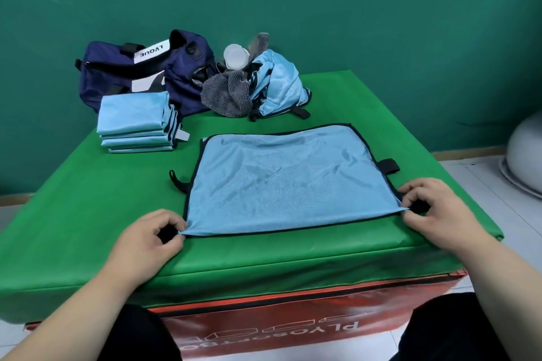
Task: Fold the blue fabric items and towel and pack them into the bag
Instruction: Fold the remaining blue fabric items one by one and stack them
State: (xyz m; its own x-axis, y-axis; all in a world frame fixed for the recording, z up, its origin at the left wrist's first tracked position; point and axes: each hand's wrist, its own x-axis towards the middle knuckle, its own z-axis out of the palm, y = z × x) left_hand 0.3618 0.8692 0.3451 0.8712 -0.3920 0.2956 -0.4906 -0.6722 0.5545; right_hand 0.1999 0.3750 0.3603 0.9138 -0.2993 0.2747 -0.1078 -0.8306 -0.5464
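Pinching with our left grip (152, 236), we hold the near left corner of the spread blue fabric (281, 184), which lies flat on the green counter (73, 214); at the far left a stack of folded blue fabric (135, 123) sits just in front of the navy bag (140, 73); further right the grey striped towel (228, 94) lies crumpled against a bunched blue heap (278, 85), a clear bottle (234, 57) poking up between them; our right grip (434, 214) pinches the near right corner.
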